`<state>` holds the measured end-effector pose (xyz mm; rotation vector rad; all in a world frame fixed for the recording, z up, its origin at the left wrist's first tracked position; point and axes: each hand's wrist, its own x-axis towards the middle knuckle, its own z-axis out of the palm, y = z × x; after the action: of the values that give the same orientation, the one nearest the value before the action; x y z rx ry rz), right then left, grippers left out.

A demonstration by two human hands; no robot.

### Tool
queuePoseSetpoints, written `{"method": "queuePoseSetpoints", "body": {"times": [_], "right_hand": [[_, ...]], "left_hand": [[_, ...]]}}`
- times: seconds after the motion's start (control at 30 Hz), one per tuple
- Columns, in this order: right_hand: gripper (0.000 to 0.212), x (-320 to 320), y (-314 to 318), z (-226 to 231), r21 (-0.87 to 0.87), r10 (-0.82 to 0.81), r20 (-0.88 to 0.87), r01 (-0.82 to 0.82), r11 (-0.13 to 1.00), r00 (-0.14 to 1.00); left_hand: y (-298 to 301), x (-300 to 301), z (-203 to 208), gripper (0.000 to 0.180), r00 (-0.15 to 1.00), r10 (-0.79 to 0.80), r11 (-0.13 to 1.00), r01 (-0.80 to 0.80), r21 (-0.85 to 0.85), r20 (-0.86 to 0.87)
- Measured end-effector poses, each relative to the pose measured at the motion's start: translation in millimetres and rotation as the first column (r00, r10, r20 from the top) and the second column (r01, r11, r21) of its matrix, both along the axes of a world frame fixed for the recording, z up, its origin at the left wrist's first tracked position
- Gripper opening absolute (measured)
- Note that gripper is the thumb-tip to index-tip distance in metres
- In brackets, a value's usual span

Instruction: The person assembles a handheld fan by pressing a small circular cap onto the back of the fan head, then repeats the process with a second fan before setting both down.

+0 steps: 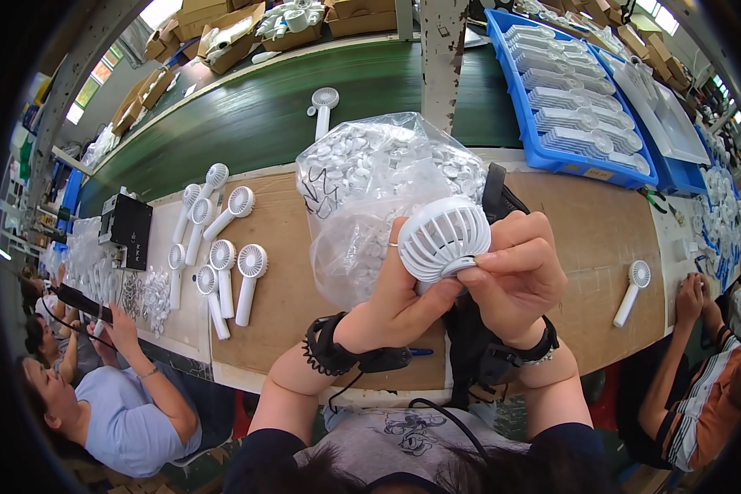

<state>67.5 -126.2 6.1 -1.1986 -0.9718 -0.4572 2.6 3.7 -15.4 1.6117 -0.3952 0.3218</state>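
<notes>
A white handheld fan [442, 239] is gripped by both the left hand [395, 300] and right hand [514, 276], above the bench [288, 305], before a clear bag of white parts [370, 181].

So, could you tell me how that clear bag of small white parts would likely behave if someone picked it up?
The clear plastic bag looks thin and crumpled, so it would probably sag and change shape. Packed with many white parts, it is likely fairly heavy. Its open, loose top suggests parts could spill if tipped.
</notes>
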Motion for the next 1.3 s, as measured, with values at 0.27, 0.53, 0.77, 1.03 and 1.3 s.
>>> {"method": "queuePoseSetpoints", "body": {"times": [0.27, 0.53, 0.77, 1.03, 1.3], "right_hand": [[0.02, -3.0, -3.1, 7.1, -0.067, -0.032, -0.02, 0.03, 0.997, 0.999], [0.019, -5.0, -5.2, 12.5, -0.121, -0.02, -0.049, 0.014, 0.993, 0.999], [0.019, -2.3, -5.7, 15.1, -0.167, -0.005, -0.052, -0.004, 0.986, 0.999], [0.032, -1.4, -2.2, 16.7, -0.081, 0.262, -0.354, -0.308, 0.948, 0.898], [0.031, -0.4, -1.8, 13.8, -0.009, 0.39, -0.367, -0.423, 0.906, 0.844]], "left_hand": [[-6.8, -0.8, 5.2, 0.039, 0.989, -0.125, 0.937, 0.093, -0.338, -0.074], [-6.6, 1.7, 4.2, 0.038, 0.998, -0.068, 0.962, 0.061, -0.267, -0.015], [-7.4, 0.8, 1.7, 0.039, 0.997, -0.077, 0.959, 0.071, -0.273, -0.014], [-8.8, -0.8, 5.2, 0.041, 0.99, -0.103, 0.934, 0.062, -0.351, -0.099], [-9.8, 0.4, 5.2, 0.041, 0.982, -0.081, 0.93, 0.014, -0.368, -0.168]]}}
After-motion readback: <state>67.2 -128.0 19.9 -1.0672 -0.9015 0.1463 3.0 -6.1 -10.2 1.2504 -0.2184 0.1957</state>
